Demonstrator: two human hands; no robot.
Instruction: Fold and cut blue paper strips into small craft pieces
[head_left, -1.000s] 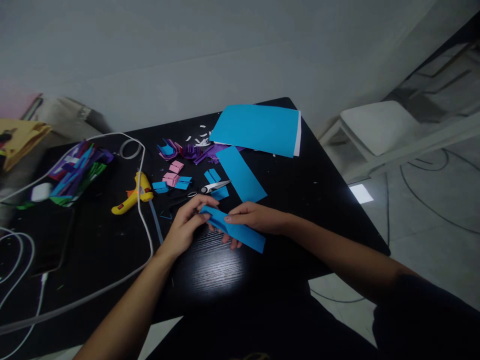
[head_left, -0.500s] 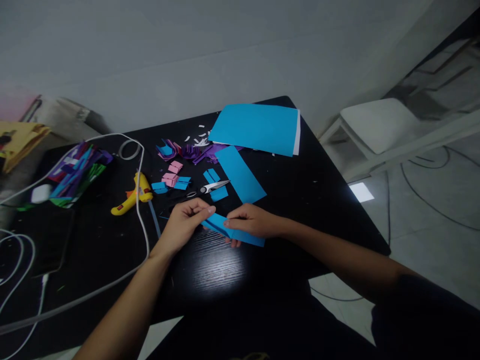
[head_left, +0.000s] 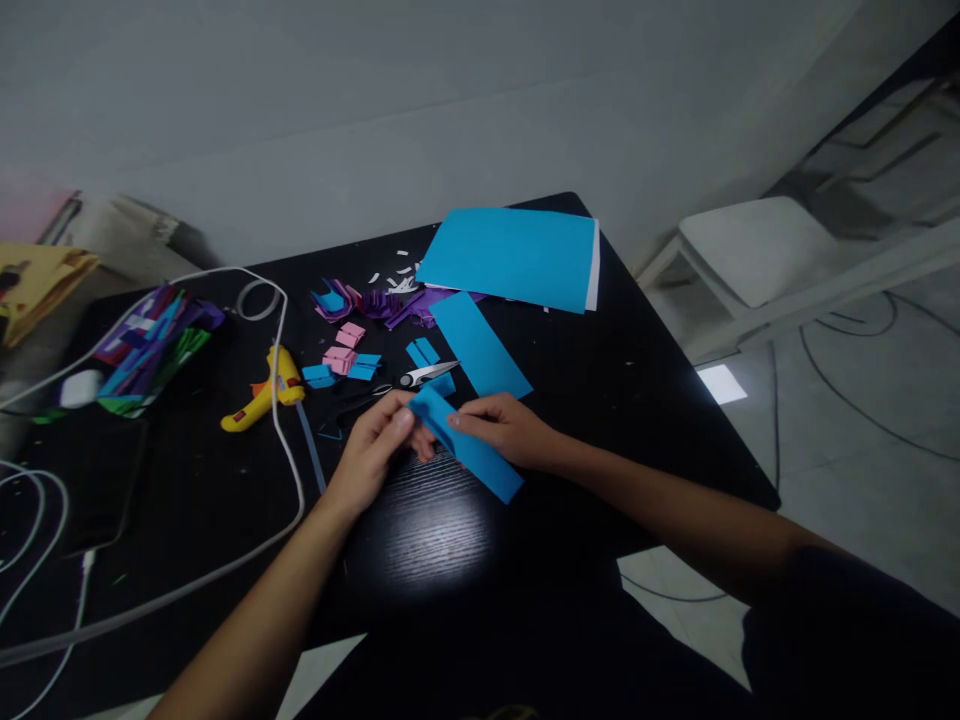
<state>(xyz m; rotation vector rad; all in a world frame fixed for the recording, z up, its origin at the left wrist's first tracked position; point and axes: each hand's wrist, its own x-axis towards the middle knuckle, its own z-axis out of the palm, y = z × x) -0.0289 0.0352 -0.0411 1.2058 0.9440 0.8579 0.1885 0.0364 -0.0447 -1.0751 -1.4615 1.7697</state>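
I have 1 blue strip point(head_left: 484, 458) between 2 hands, over the near part of the black table point(head_left: 600, 430). Its long axis runs from far left to near right, the free end pointing near right; a dark crease shows toward its far left end. My right hand point(head_left: 510, 430) is nearly closed on it, thumb flat on top, fingers mostly hidden. My left hand point(head_left: 382, 435) is curled, thumb and fingertips closed about the far left end; how firmly, I can't tell.

Just beyond lies 1 blue rectangle point(head_left: 484, 345), also slanting far left to near right, but more steeply. Farther off I see 1 large blue sheet point(head_left: 510, 258) on at least 1 white sheet point(head_left: 593, 270). Left of the rectangle I count 1 pair of scissors point(head_left: 411, 379), blades pointing right, 2 pink folded pieces point(head_left: 340, 359) and 4 small blue pieces point(head_left: 364, 367). Farther left are 1 yellow glue gun point(head_left: 289, 378), a white cable crossing it, and 1 dark phone point(head_left: 105, 490).
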